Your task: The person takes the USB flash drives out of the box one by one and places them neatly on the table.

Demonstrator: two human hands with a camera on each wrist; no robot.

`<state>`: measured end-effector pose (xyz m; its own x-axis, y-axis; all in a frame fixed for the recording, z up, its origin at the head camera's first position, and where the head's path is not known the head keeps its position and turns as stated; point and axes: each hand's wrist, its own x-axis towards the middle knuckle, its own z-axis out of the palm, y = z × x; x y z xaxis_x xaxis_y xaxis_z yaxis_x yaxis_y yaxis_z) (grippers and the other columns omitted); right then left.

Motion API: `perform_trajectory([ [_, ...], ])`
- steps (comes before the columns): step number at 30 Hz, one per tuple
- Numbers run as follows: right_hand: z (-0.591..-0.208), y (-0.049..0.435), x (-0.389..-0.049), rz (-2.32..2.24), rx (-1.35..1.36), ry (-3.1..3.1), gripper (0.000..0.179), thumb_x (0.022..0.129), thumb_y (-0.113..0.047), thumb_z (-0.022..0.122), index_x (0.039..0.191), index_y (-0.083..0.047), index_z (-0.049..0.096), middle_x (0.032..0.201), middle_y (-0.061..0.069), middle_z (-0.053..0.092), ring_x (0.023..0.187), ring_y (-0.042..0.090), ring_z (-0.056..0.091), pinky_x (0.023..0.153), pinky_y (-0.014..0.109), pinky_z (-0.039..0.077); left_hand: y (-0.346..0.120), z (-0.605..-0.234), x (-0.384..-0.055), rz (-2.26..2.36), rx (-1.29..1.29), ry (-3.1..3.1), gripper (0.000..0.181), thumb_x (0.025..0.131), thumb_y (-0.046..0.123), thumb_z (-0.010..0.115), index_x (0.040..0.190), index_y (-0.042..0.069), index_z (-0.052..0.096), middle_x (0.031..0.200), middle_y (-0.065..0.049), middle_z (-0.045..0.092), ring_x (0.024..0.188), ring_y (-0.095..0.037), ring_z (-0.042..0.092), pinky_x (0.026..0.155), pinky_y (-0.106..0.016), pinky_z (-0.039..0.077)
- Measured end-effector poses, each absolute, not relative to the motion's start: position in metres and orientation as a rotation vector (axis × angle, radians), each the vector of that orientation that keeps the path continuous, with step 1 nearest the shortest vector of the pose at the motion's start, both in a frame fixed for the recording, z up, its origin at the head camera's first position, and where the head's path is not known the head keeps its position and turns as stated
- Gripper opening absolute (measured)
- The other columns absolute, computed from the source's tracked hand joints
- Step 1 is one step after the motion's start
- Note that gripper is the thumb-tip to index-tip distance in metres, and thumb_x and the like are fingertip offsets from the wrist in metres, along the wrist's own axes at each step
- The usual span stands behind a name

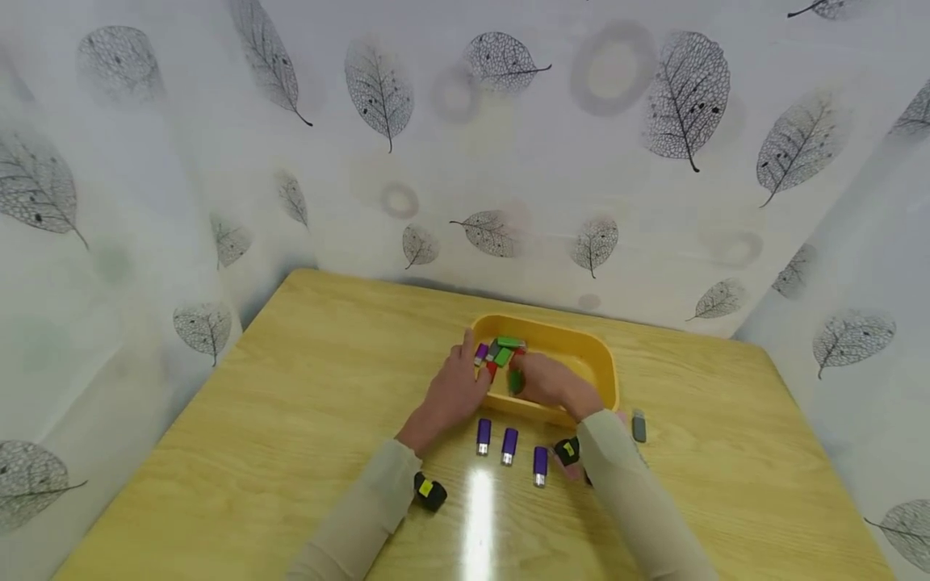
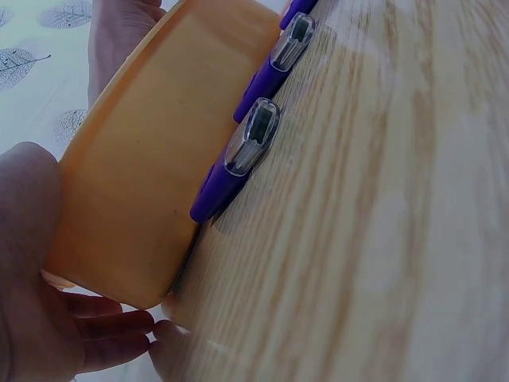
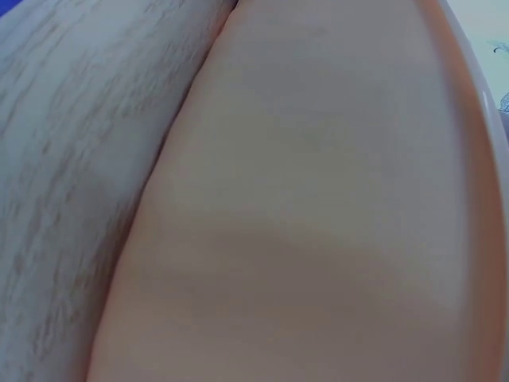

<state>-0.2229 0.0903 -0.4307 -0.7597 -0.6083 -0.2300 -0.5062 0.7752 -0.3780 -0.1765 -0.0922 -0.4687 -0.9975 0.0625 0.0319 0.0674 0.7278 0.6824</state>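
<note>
A yellow tray holds several USB sticks at its left end: green stick, red stick, purple stick and grey ones. My left hand grips the tray's left end. In the left wrist view, its thumb lies along the wall and its fingers curl around the end. My right hand reaches over the near rim, fingertips down among the sticks, right beside a dark green stick. Its fingertips are partly hidden, and I cannot tell whether they pinch a stick. The right wrist view shows only the tray wall and tabletop.
Three purple USB sticks lie in a row before the tray. To its right lies a grey stick; pink items are partly covered by my right sleeve. Black wrist cameras sit at both cuffs. A leaf-patterned curtain hangs behind the wooden table.
</note>
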Motion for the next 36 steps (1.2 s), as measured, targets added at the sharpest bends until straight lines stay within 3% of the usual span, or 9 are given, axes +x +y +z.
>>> perform_trajectory([
  [5, -0.431, 0.091, -0.223, -0.414, -0.858, 2.628, 0.022, 0.089, -0.012, 0.071, 0.108, -0.003, 0.065, 0.091, 0.003, 0.063, 0.079, 0.018, 0.055, 0.078, 0.035, 0.053, -0.094, -0.468, -0.176, -1.147, -0.114, -2.918, 0.074, 0.100, 0.030, 0.046, 0.160, 0.008, 0.008, 0.147, -0.025, 0.040, 0.115, -0.034, 0.055, 0.098, -0.051, 0.049],
  [9, -0.433, 0.097, -0.221, -0.442, -0.892, 2.638, 0.034, 0.087, -0.018, 0.075, 0.114, -0.001, 0.064, 0.092, 0.004, 0.063, 0.078, 0.018, 0.054, 0.075, 0.033, 0.051, -0.094, -0.469, -0.175, -1.153, -0.092, -2.940, 0.076, 0.100, 0.030, 0.047, 0.160, 0.009, 0.007, 0.148, -0.025, 0.039, 0.118, -0.035, 0.055, 0.098, -0.051, 0.049],
  [14, -0.433, 0.103, -0.217, -0.460, -0.919, 2.691, 0.045, 0.084, -0.026, 0.078, 0.120, -0.002, 0.063, 0.108, 0.008, 0.061, 0.087, 0.020, 0.055, 0.082, 0.036, 0.053, -0.093, -0.470, -0.175, -1.156, -0.081, -2.962, 0.077, 0.099, 0.031, 0.047, 0.160, 0.009, 0.005, 0.150, -0.025, 0.037, 0.122, -0.036, 0.054, 0.099, -0.051, 0.048],
  [19, -0.431, 0.105, -0.219, -0.520, -0.939, 2.705, 0.042, 0.084, -0.022, 0.079, 0.118, -0.002, 0.065, 0.107, 0.007, 0.063, 0.089, 0.020, 0.056, 0.086, 0.038, 0.052, -0.092, -0.468, -0.176, -1.146, -0.087, -2.944, 0.077, 0.100, 0.030, 0.048, 0.160, 0.008, 0.005, 0.150, -0.025, 0.037, 0.125, -0.035, 0.052, 0.102, -0.051, 0.046],
  [25, -0.432, 0.104, -0.220, -0.548, -0.890, 2.678, 0.041, 0.086, -0.022, 0.076, 0.119, 0.001, 0.065, 0.095, 0.003, 0.064, 0.079, 0.017, 0.053, 0.074, 0.031, 0.049, -0.093, -0.467, -0.177, -1.152, -0.108, -2.933, 0.076, 0.100, 0.029, 0.048, 0.160, 0.007, 0.006, 0.148, -0.026, 0.039, 0.123, -0.035, 0.053, 0.101, -0.051, 0.046],
  [31, -0.433, 0.105, -0.221, -0.627, -0.812, 2.666, 0.026, 0.084, -0.023, 0.073, 0.103, -0.005, 0.067, 0.084, 0.002, 0.063, 0.070, 0.015, 0.052, 0.063, 0.028, 0.046, -0.093, -0.468, -0.179, -1.164, -0.101, -2.940, 0.077, 0.100, 0.029, 0.047, 0.160, 0.009, 0.003, 0.149, -0.024, 0.037, 0.124, -0.033, 0.051, 0.104, -0.050, 0.045],
  [36, -0.428, 0.108, -0.217, -0.703, -0.748, 2.679, 0.025, 0.085, -0.026, 0.071, 0.101, -0.009, 0.068, 0.093, 0.003, 0.065, 0.071, 0.016, 0.053, 0.065, 0.030, 0.047, -0.094, -0.467, -0.178, -1.182, -0.114, -2.941, 0.077, 0.100, 0.029, 0.047, 0.160, 0.009, 0.003, 0.150, -0.024, 0.036, 0.126, -0.035, 0.051, 0.104, -0.050, 0.045],
])
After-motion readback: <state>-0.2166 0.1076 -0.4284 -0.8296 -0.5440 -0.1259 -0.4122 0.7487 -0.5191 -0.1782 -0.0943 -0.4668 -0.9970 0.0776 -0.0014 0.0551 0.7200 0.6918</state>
